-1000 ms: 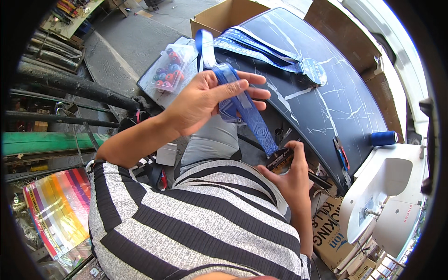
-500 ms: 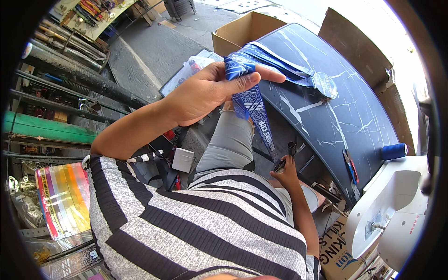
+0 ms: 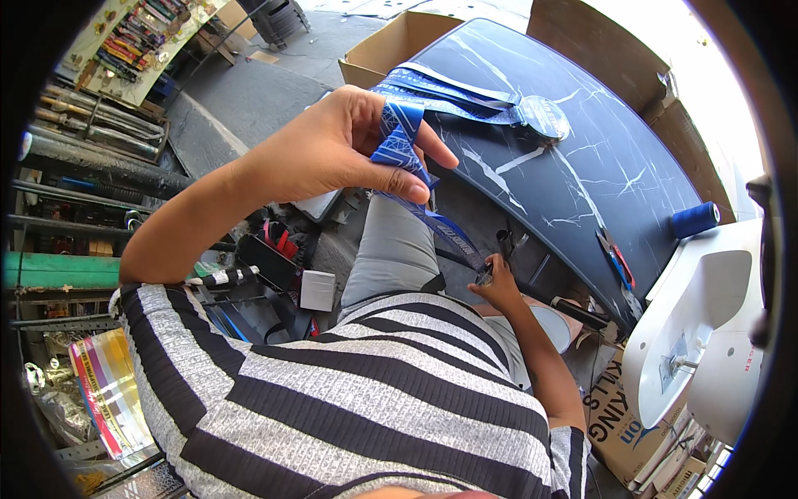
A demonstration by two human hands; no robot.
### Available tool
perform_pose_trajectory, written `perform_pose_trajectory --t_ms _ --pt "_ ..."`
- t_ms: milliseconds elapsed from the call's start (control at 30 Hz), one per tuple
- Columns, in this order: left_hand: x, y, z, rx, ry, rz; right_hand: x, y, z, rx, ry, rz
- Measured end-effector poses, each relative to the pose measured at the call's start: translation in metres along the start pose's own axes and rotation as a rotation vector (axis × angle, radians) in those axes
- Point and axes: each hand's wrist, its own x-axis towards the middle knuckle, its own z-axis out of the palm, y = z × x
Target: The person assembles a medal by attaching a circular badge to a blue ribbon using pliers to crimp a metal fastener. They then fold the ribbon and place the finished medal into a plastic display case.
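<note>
Raised in front of me, my left hand (image 3: 332, 150) is closed around a blue printed ribbon (image 3: 401, 137), which loops over its fingers. Its index finger points away from the grip. The ribbon slants down to my right hand (image 3: 501, 287), lower and to the right, beside my leg. That hand is closed at the ribbon's lower end, on a dark, shiny piece partly covered by the fingers. Past my left hand, a small stack of round medals (image 3: 544, 119) lies on the black marbled table (image 3: 573, 183), their blue and white ribbons (image 3: 457, 93) stretching left.
A pair of scissors (image 3: 617, 259) and a blue thread spool (image 3: 697, 220) lie at the table's right end, beside a white sewing machine (image 3: 706, 333). Cardboard boxes (image 3: 407, 41) stand behind the table. A rack of tubes (image 3: 91, 175) stands on my left.
The ribbon between my hands now hangs slacker and twisted, where it was stretched straighter. My left hand has turned slightly, its thumb lower. The whole view has shifted a little.
</note>
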Motion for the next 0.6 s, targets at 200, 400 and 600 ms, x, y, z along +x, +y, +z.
perform_pose_trajectory --t_ms 200,400,600 --pt "0.005 0.008 0.007 -0.019 -0.119 0.034 0.004 0.009 0.014 -0.011 -0.087 -0.009" --pt "0.011 0.016 0.013 -0.045 -0.248 0.043 0.003 0.015 0.021 0.056 -0.111 0.007" --pt "0.022 0.023 0.012 -0.02 -0.299 -0.34 0.004 0.018 0.015 0.036 -0.065 -0.009"
